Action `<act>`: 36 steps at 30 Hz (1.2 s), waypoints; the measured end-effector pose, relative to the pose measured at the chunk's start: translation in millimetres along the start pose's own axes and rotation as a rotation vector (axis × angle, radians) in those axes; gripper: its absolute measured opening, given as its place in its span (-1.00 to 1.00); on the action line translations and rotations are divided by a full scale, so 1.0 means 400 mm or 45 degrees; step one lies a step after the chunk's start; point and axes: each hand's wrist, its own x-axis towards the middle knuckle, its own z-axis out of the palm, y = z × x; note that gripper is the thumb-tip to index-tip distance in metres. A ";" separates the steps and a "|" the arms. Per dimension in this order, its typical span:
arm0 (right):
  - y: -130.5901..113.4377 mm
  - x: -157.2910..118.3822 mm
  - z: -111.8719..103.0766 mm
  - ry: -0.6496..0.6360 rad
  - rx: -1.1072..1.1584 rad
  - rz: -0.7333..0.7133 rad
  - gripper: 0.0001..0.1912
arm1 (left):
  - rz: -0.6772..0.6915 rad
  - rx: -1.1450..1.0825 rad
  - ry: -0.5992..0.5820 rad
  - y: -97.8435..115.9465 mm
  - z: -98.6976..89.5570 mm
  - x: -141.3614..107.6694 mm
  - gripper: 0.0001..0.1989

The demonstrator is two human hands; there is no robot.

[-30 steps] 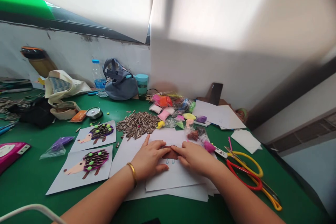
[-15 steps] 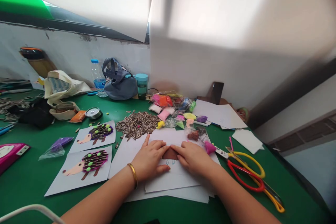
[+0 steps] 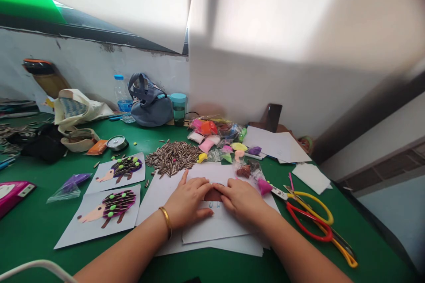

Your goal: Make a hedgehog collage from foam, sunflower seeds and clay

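Grip was unclenched: left hand point(image 3: 188, 201) and right hand point(image 3: 245, 198) pressed brown modelling clay point(image 3: 212, 196) on paper point(image 3: 221, 227), twelve o'clock of blue outlines point(image 3: 211, 205). Shaping appeared in hand; next move apparently required even pressure.

Compared with 1.0 second ago, 1 finger of the left hand point(image 3: 189, 203) has drawn back from the front face of the flat brown clay piece point(image 3: 212, 195), so more of this face is now visible. The right hand point(image 3: 245, 196) has its foremost fingertip slightly farther left, over the upper edge of the clay. Also, the view has shifted a little: the white paper card with the lower hedgehog figure point(image 3: 102, 232) appears nearer the left border.
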 end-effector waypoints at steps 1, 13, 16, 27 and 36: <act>0.005 -0.001 0.000 -0.008 0.020 0.001 -0.54 | 0.014 0.005 -0.015 0.001 -0.002 -0.002 -0.39; 0.018 -0.009 -0.001 -0.039 0.092 -0.004 -0.56 | 0.042 0.091 -0.053 0.003 0.005 -0.009 -0.39; 0.022 -0.005 0.002 -0.035 0.090 0.007 -0.56 | 0.036 0.097 -0.050 0.006 0.004 -0.008 -0.39; 0.005 -0.002 0.002 -0.013 0.044 0.045 -0.54 | 0.036 0.099 -0.040 0.008 0.004 -0.008 -0.41; 0.037 -0.016 -0.003 -0.024 0.269 -0.033 -0.55 | 0.020 0.068 -0.054 0.010 0.000 -0.009 -0.42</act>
